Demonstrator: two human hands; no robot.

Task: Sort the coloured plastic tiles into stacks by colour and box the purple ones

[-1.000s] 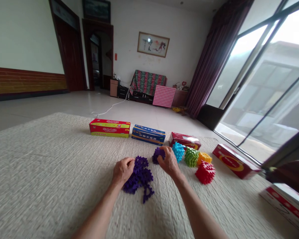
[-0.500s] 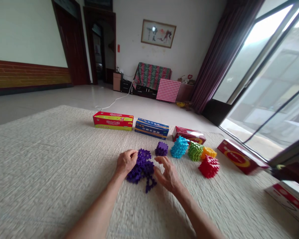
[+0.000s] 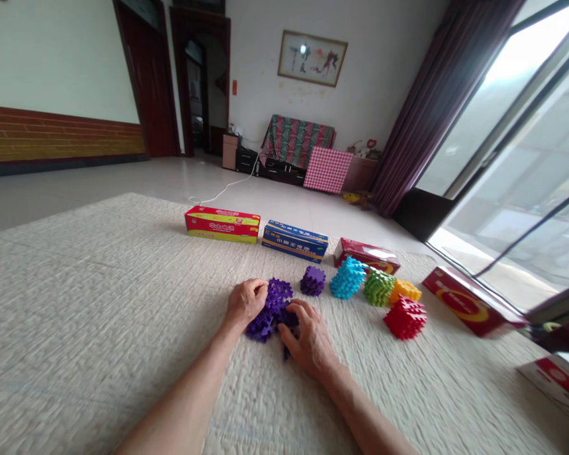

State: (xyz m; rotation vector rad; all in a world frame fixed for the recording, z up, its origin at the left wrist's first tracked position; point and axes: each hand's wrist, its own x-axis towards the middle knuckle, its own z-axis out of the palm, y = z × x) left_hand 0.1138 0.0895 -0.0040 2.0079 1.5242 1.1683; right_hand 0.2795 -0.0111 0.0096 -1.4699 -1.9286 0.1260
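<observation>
A loose heap of purple interlocking plastic pieces [image 3: 260, 327] lies on the mat between my hands. Against its left edge is my left hand [image 3: 246, 303], fingers curled closed; whatever they hold, if anything, is hidden. My right hand [image 3: 309, 335] reaches over the heap's right side, thumb and fingers apart, covering some pieces. Just beyond stands a neat purple stack [image 3: 312, 281]. Further right are similar stacks: light blue [image 3: 347, 279], green [image 3: 378, 287], yellow [image 3: 406, 291] and, closer to me, red [image 3: 406, 318].
Behind the stacks stand a red-and-yellow box [image 3: 222, 225], a blue box [image 3: 294, 241] and a dark red box [image 3: 366, 256]. To the right are another red box [image 3: 469, 300] and a white-and-red box [image 3: 557, 385]. A woven beige mat [image 3: 99, 303] lies underneath.
My right hand has moved left over the purple heap and now covers pieces that showed before. My left hand stays at the heap's left edge. The view has shifted slightly.
</observation>
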